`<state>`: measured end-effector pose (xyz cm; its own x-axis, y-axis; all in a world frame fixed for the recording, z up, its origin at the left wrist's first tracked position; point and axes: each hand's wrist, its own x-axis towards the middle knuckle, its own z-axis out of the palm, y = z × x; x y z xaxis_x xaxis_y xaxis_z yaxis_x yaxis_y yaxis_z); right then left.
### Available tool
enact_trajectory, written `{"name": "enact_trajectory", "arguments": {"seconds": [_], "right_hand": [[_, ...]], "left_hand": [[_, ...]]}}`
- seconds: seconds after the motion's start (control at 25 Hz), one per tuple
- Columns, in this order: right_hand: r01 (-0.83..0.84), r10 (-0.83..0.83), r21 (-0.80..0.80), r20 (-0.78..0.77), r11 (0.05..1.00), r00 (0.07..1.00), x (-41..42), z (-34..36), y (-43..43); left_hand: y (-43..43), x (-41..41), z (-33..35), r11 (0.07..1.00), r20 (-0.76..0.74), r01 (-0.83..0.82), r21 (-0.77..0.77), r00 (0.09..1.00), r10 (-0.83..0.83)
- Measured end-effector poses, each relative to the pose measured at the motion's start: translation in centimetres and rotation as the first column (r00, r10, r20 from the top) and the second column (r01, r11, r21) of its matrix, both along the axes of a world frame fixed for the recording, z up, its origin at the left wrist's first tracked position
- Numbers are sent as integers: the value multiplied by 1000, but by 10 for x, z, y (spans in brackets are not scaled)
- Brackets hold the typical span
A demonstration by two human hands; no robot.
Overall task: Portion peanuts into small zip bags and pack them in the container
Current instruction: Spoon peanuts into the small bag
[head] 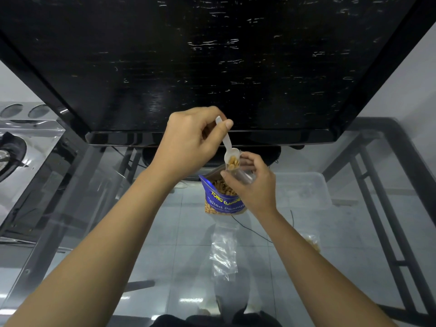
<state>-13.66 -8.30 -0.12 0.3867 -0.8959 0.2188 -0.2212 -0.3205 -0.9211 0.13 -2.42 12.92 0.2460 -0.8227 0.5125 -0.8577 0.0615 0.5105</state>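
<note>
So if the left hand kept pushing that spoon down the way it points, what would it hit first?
Probably the small zip bag held open by the right hand; the spoon in the left hand tips toward its mouth. The blue peanut pouch sits beneath, though depth is unclear.

Glass table (99,232) over pale floor tiles (165,232), black screen (212,62) behind.

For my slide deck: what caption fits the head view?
Left hand spoons peanuts with a spoon into a small bag held by the right hand.

Dim, cool indoor light; white glare streaks the glass table (165,232); wide-angle distortion bends the edges; fine detail looks soft.
</note>
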Motion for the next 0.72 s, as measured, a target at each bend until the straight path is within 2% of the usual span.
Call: {"name": "enact_trajectory", "arguments": {"seconds": [0.16, 0.44, 0.52, 0.68, 0.72], "right_hand": [[19, -18, -9, 4, 1000, 1000, -1, -2, 0], [-1, 2, -6, 86, 1000, 996, 1, 7, 1], [-8, 6, 17, 88, 1000, 996, 0, 7, 1], [-4, 1, 45, 68, 999, 998, -3, 4, 2], [-1, -2, 52, 66, 999, 998, -4, 3, 3]], "left_hand": [[2, 1, 1, 1000, -15, -10, 7, 1000, 10], [5, 6, -9, 993, -330, -35, 117, 941, 72], [9, 8, -9, 994, -317, -17, 105, 947, 49], [14, 9, -3, 998, -171, 33, 44, 985, -25], [15, 11, -2, 1000, -173, 19, 24, 985, -14]]}}
